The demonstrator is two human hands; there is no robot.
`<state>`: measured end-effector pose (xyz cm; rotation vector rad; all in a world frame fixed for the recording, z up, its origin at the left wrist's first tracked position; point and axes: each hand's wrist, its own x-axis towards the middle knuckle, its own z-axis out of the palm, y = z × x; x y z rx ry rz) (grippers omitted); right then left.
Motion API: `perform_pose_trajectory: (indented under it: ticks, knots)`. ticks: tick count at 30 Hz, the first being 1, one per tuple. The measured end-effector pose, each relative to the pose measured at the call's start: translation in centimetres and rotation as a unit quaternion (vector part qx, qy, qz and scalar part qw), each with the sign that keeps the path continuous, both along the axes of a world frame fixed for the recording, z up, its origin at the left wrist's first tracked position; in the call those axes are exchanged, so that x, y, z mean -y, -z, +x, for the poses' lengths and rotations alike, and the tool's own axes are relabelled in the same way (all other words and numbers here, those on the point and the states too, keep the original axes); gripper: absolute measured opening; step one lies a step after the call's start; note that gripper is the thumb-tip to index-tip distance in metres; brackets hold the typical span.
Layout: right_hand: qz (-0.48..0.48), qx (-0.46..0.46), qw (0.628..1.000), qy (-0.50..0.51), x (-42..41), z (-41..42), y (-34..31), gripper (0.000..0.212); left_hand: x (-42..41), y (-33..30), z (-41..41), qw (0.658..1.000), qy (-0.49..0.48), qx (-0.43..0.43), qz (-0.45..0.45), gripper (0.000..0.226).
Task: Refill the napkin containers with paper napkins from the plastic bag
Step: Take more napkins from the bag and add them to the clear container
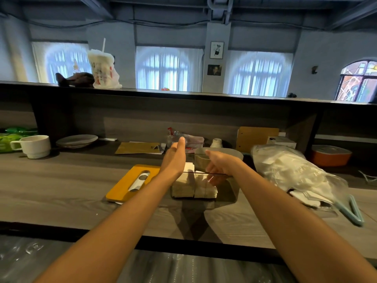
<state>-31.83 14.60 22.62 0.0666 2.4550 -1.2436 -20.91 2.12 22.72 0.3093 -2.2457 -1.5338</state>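
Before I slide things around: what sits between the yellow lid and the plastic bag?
In the head view, the clear napkin container with both hands, left hand and right hand, at it.

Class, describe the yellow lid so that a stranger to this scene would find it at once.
Start at the long wooden counter. Just left of the clear napkin container under both hands lies the yellow lid, flat. It alone is bright yellow, with an oval slot showing white.

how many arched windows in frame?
4. Three white-curtained arched windows on the far wall: left, partly behind the drink cup, centre, right. A stained-glass one at the far right, cut off by the frame.
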Motion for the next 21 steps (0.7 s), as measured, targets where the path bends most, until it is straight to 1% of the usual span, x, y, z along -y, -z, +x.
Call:
perform_pose_trajectory:
  ticks: [2, 4, 6, 9, 12, 14, 16, 18, 21]
  knots:
    - [-0.062, -0.030, 0.997, 0.018, -0.1, 0.0, -0.3, 0.065, -0.4, -0.5, 0.6, 0.999, 0.009, -0.034, -0.012, 0.057]
    - [-0.156, -0.083, 0.984, 0.027, -0.3, 0.8, -1.3, 0.055, -0.9, -1.3, 1.1, 0.997, 0.026, -0.073, -0.015, 0.054]
    - [-0.223, -0.162, 0.961, 0.025, -1.2, 2.4, -2.6, 0.051, -1.6, -2.0, 1.2, 0.994, 0.046, -0.100, 0.001, 0.053]
    - [-0.290, -0.268, 0.918, 0.027, -3.3, 5.1, -3.4, 0.047, -3.9, -2.9, 1.1, 0.987, 0.075, -0.134, 0.042, 0.056]
    - [-0.326, -0.350, 0.877, 0.046, -6.1, 7.1, -2.8, 0.047, -7.4, -2.8, 1.2, 0.978, 0.110, -0.165, 0.058, 0.051]
    - [-0.344, -0.387, 0.852, 0.073, -8.6, 8.2, -1.9, 0.046, -10.1, -2.0, 1.5, 0.972, 0.132, -0.189, 0.034, 0.049]
    - [-0.348, -0.431, 0.825, 0.115, -11.3, 9.1, -0.4, 0.044, -12.8, -0.7, 2.0, 0.963, 0.164, -0.211, 0.002, 0.051]
    - [-0.342, -0.461, 0.799, 0.177, -14.1, 9.3, 1.5, 0.045, -15.4, 0.9, 2.2, 0.953, 0.222, -0.205, -0.014, 0.049]
    - [-0.328, -0.451, 0.789, 0.257, -18.6, 8.7, 3.9, 0.052, -18.9, 3.7, 1.6, 0.939, 0.295, -0.168, -0.051, 0.043]
